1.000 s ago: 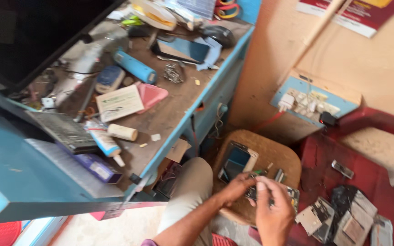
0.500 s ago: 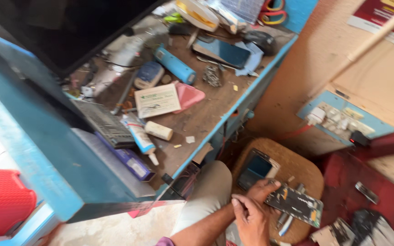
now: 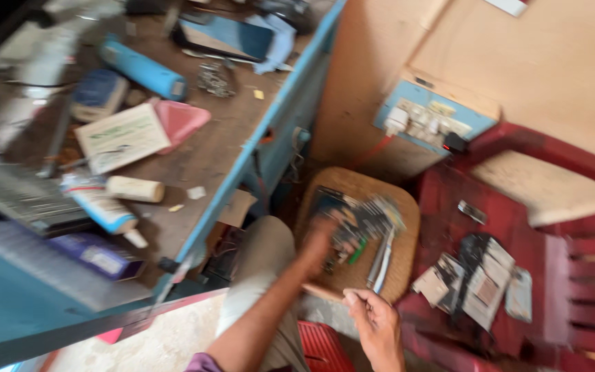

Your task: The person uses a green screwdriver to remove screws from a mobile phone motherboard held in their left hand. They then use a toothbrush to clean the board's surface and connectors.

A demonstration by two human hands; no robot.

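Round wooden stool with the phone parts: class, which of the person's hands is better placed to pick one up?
Probably the left hand: it is over the parts on the stool, while the right hand is at the stool's near edge.

Warm daylight, heavy motion blur

The head view is bright and evenly lit — soft, warm light with no hard glare. Motion blur smears nearly everything: the left hand [image 3: 321,241] over the round stool [image 3: 408,213] is a streak, and the parts beneath it dissolve into lines. The right hand [image 3: 377,324] is a little sharper. The workbench [image 3: 208,158] top reads soft, its far-left corner falling into deep shadow — the red chair [image 3: 573,275] smears toward the right edge.
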